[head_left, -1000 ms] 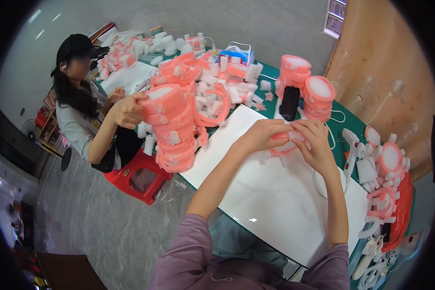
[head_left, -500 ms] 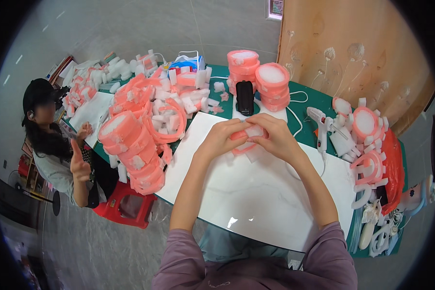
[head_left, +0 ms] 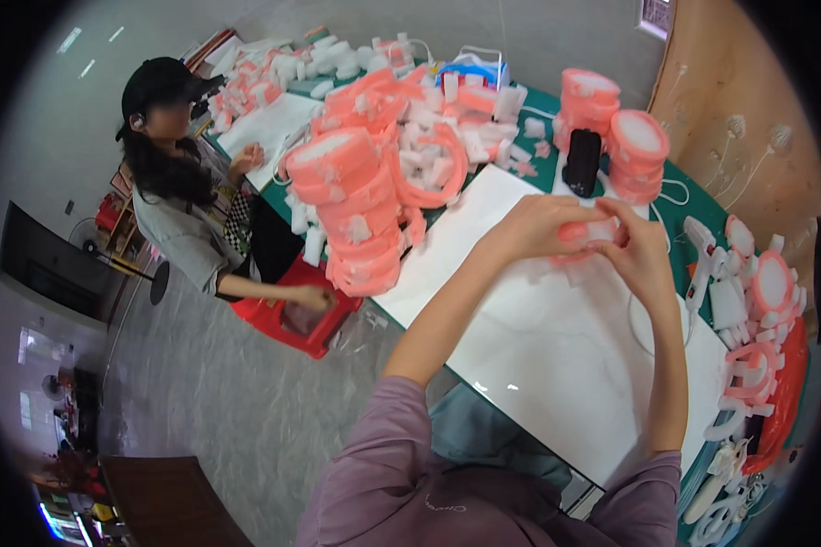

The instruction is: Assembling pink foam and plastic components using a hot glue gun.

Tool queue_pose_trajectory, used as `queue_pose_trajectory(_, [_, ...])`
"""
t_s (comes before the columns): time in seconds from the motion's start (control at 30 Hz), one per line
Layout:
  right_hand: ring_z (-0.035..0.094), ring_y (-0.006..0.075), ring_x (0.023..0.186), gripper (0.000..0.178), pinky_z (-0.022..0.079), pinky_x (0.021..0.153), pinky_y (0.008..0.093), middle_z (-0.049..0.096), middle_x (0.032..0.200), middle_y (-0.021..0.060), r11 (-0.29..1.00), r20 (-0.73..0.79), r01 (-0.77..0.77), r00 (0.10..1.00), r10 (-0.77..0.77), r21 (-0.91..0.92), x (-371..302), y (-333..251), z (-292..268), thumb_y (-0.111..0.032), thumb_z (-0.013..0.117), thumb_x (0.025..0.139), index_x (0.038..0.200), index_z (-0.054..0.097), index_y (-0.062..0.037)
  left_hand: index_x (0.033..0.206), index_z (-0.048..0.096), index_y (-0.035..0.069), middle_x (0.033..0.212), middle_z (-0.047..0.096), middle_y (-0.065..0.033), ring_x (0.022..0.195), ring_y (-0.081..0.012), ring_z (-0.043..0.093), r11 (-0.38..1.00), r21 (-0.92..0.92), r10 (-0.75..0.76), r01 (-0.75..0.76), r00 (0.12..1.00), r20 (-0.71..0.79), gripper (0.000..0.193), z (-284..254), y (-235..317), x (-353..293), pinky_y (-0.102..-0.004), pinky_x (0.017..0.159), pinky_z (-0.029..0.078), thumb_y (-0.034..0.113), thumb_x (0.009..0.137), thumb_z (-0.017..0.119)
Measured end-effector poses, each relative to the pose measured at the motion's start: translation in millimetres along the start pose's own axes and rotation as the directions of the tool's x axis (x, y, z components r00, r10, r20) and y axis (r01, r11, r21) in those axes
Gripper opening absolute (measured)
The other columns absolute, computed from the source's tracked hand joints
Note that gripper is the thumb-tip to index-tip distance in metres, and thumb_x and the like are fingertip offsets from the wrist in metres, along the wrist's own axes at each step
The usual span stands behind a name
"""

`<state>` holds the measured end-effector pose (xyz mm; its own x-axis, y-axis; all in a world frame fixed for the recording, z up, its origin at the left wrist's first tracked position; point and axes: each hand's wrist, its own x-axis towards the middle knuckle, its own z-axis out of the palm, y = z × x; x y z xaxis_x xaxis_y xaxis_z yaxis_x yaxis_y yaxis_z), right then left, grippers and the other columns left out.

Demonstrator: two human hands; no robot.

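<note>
Both my hands grip a round pink and white foam piece (head_left: 582,234) just above the white board (head_left: 529,337). My left hand (head_left: 534,228) closes around its left side, and my right hand (head_left: 639,248) curls over its right side. Fingers cover much of the piece, so its full shape is hidden. Just beyond my hands lies a black oblong device (head_left: 582,162). Behind them stand two stacks of pink foam rings with white centres, a left stack (head_left: 588,96) and a right stack (head_left: 637,155).
A tall pink foam stack (head_left: 347,214) and loose foam scraps (head_left: 429,137) crowd the left. To the right are a white glue gun (head_left: 699,260), more foam rings (head_left: 772,283) and a red plastic bag (head_left: 787,392). A co-worker (head_left: 187,173) sits left beside a red stool (head_left: 306,314).
My view has swung left, so the table appears farther right. My hands still hold the foam piece. The co-worker's raised hand has dropped toward the stool.
</note>
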<state>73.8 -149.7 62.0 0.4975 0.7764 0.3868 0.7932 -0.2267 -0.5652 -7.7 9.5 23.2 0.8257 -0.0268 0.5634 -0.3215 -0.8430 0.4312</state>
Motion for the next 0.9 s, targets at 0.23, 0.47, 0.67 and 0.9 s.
queue_pose_trajectory(0.23, [0.050,0.0204,0.049,0.048,0.041,0.050,0.0292,0.052,0.059,0.0122,0.999,-0.048,0.032,0.998,-0.031,0.036,5,2,10,-0.009,0.076,0.056,0.100,0.057,-0.0028,0.102,0.062,0.014,0.081,0.060,-0.0078,0.070,-0.0274,0.057,0.998,-0.054,0.028,-0.029,0.999,-0.026,0.039,5,-15,-1,-0.0330,0.063,0.046,0.022,0.065,0.070])
queue_pose_trajectory(0.47, [0.060,0.0295,0.068,0.045,0.047,0.062,0.0312,0.062,0.084,0.0170,0.998,-0.073,0.047,0.996,-0.043,0.052,3,10,9,-0.011,0.075,0.057,0.097,0.057,-0.0009,0.101,0.062,0.013,0.080,0.059,-0.0090,0.073,-0.0275,0.057,0.992,-0.127,0.005,-0.003,1.000,0.017,0.037,8,-13,1,-0.0346,0.064,0.045,0.020,0.066,0.068])
queue_pose_trajectory(0.67, [0.050,0.0171,0.051,0.045,0.042,0.052,0.0253,0.060,0.071,0.0113,0.974,-0.183,0.199,0.967,-0.177,0.110,9,20,19,-0.011,0.075,0.057,0.098,0.058,-0.0028,0.102,0.062,0.012,0.072,0.055,-0.0085,0.067,-0.0263,0.054,0.987,-0.151,-0.043,0.054,0.997,0.070,0.039,-2,-13,2,-0.0341,0.060,0.044,0.015,0.064,0.067])
queue_pose_trajectory(0.9, [0.059,0.0334,0.068,0.038,0.046,0.058,0.0321,0.059,0.077,0.0192,0.971,-0.085,0.142,0.988,-0.128,0.192,7,17,10,-0.007,0.072,0.058,0.091,0.056,0.0029,0.104,0.062,0.012,0.066,0.050,-0.0076,0.060,-0.0226,0.050,0.978,-0.194,-0.067,0.077,0.996,0.057,0.043,1,-9,6,-0.0327,0.057,0.041,0.009,0.061,0.068])
